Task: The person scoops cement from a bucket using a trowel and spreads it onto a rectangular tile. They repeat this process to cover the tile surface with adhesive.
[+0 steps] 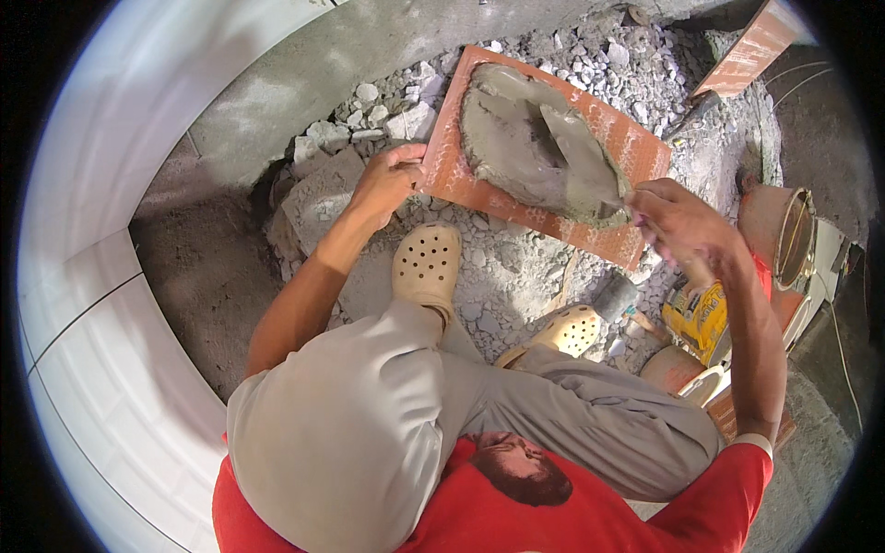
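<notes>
A reddish-brown ceramic tile (452, 170) lies tilted over rubble, its ribbed back facing up. Wet grey mortar (516, 157) is heaped across its middle, with a dark hollow in it. My left hand (385, 182) grips the tile's left edge, fingers closed at the rim. At the mortar's right end, my right hand (682, 226) is curled closed around what looks like a trowel. Its mortar-coated blade (585, 152) blends into the heap, and the handle is mostly hidden by slightly blurred fingers.
Broken rubble (516, 267) surrounds my cream clogs (429, 263). A mallet (616, 297) lies by the right clog, near a yellow package (698, 318) and a bucket (777, 235). Another tile (751, 51) leans at far right. White wall tiles (120, 341) curve along the left.
</notes>
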Tool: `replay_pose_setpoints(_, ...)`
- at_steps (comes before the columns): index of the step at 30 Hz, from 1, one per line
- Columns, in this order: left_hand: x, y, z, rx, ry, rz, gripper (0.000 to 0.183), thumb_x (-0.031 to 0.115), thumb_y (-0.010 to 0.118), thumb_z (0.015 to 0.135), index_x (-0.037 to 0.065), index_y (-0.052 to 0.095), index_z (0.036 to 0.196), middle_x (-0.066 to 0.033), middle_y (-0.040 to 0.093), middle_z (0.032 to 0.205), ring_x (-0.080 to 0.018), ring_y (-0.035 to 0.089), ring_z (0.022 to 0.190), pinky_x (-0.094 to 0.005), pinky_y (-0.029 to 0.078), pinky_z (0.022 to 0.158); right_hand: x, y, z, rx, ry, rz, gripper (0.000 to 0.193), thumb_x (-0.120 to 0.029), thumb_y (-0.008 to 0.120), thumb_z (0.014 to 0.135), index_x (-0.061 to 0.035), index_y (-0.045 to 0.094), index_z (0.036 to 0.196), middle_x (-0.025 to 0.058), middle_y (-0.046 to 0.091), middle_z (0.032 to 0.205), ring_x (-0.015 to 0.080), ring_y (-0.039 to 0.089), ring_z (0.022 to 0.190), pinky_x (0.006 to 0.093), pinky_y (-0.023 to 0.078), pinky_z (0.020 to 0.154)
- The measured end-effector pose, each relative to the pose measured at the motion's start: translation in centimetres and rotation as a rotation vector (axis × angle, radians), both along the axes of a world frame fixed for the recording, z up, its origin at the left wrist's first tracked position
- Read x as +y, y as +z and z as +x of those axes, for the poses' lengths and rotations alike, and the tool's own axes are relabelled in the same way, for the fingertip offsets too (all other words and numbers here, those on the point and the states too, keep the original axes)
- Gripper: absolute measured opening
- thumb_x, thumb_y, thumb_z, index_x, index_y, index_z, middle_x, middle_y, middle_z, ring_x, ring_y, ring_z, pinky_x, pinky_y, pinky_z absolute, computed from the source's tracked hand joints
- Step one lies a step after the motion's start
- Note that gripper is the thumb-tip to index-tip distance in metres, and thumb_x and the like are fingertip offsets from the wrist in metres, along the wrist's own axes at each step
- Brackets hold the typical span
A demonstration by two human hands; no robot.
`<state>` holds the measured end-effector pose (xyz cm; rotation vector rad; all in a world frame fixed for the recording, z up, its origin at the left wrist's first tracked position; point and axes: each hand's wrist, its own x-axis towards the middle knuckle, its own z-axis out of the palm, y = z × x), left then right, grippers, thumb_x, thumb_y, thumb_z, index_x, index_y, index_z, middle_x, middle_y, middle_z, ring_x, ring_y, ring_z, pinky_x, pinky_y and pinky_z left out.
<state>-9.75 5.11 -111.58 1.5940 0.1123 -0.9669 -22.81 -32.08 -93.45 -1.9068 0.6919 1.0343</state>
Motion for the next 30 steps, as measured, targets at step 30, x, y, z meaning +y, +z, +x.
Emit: replay_pose_setpoints(30,0.0,0.3,0.3,-0.004,-0.012,0.003,0.041,0.005,0.064,0.091,-0.009,0.063,0.129,-0.0145,0.069,0.117,-0.018,0.066,0.099,-0.0315,0.055,0.084,6.7,2.0,-2.2,-0.539,0.622,-0.401,0.032,-0.025,0.055,0.102,0.0067,0.059,0.104,0.0279,0.07,0.092,0.0479,0.069,0.088,0.0543,0.053,0.088)
